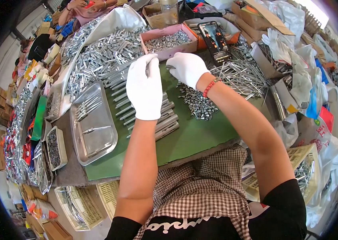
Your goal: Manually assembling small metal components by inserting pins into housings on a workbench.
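My left hand (144,89), in a white glove, is above a row of metal tubes (169,125) laid side by side on the green mat (199,138). Its fingers and thumb are drawn together near the pink box (191,46) of small metal parts. To its right, my gloved right hand (188,69) has its fingers curled into a pinch. Whatever either hand may hold is too small or hidden to make out. Below the right hand lies a heap of small metal nuts (203,106). Long thin metal rods (243,80) spread out beside the right wrist.
A metal tray (111,140) with several slim metal pieces lies left of the tubes. Behind it rises a big pile of metal sleeves (105,56). A phone (216,42) leans at the back, by an orange-edged box. Crates (79,208) stand below; another person (87,10) sits far left.
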`<action>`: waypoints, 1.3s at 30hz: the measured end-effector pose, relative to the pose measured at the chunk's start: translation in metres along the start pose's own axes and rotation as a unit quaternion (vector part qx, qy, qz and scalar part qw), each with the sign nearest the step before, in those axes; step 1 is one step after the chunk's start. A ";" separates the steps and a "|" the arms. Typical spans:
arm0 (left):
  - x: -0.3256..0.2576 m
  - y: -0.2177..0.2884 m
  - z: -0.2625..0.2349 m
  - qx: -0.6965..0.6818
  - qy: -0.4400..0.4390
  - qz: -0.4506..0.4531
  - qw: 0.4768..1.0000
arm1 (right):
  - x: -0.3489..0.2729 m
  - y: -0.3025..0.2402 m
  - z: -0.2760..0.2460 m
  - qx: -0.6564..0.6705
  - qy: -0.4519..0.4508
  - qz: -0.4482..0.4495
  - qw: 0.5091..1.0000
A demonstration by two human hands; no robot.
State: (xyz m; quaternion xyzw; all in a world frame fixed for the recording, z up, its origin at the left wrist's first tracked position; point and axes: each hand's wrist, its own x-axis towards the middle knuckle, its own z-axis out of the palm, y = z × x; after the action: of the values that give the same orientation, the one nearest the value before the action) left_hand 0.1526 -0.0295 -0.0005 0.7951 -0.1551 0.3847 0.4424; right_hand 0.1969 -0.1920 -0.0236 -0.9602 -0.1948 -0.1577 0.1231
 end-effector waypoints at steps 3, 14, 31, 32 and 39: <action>0.000 0.000 0.002 0.002 -0.022 -0.005 1.000 | 0.009 -0.002 -0.001 0.015 -0.007 0.006 1.000; -0.001 0.002 0.002 -0.004 -0.028 -0.028 0.999 | -0.008 0.037 -0.025 0.025 -0.024 0.002 0.999; -0.004 0.002 0.004 -0.011 -0.058 -0.033 0.998 | -0.035 0.022 -0.030 -0.043 -0.064 0.085 0.993; -0.004 0.004 0.003 -0.010 -0.079 -0.044 0.996 | -0.036 0.022 -0.029 -0.042 -0.057 0.094 0.993; -0.013 0.003 0.009 -0.010 -0.167 0.015 0.986 | -0.060 0.023 -0.049 0.159 -0.025 0.116 0.980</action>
State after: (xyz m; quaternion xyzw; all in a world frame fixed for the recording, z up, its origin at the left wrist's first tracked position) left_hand 0.1467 -0.0397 -0.0114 0.8414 -0.2428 0.2515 0.4121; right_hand 0.1417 -0.2473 -0.0040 -0.9480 -0.1074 -0.0849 0.2872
